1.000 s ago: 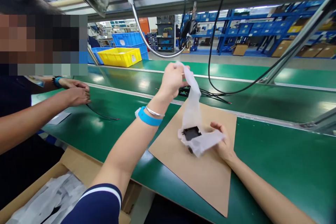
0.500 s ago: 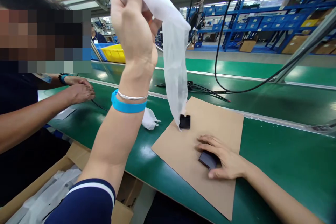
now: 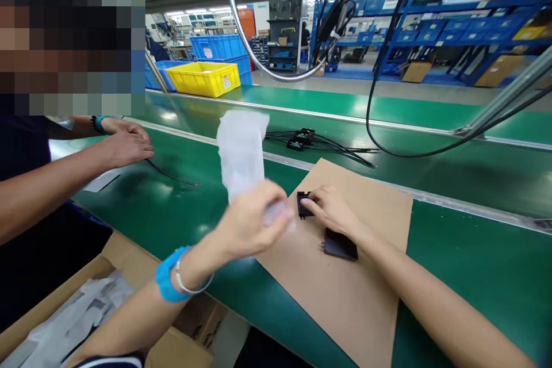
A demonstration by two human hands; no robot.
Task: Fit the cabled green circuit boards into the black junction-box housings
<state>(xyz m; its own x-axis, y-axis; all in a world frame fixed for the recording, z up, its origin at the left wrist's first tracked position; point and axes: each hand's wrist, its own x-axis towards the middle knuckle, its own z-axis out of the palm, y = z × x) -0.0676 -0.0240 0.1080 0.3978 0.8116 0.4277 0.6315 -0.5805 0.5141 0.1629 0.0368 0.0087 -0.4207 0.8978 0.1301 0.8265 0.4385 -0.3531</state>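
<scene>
My left hand (image 3: pixel 254 221), blurred by motion, is closed on a strip of thin white wrapping (image 3: pixel 242 152) that stands up behind it over the green bench. My right hand (image 3: pixel 330 210) reaches across the cardboard sheet (image 3: pixel 366 305), its fingertips touching a small black plastic housing (image 3: pixel 303 207) near the sheet's far left edge. Whether those fingers grip the housing I cannot tell. Just below my right wrist, a flat dark plastic piece (image 3: pixel 340 244) lies on the cardboard.
A co-worker's hands (image 3: pixel 127 141) hold a black cable (image 3: pixel 172 175) at the left. Several cables with small black boxes (image 3: pixel 302 138) lie behind the cardboard. An open carton (image 3: pixel 107 256) with white wrappings is at lower left. A black cable (image 3: pixel 371 109) hangs at the right.
My left hand has come down from high up with the white wrapping, whose end has left the black housing. My right hand has moved from the flat dark piece to the housing.
</scene>
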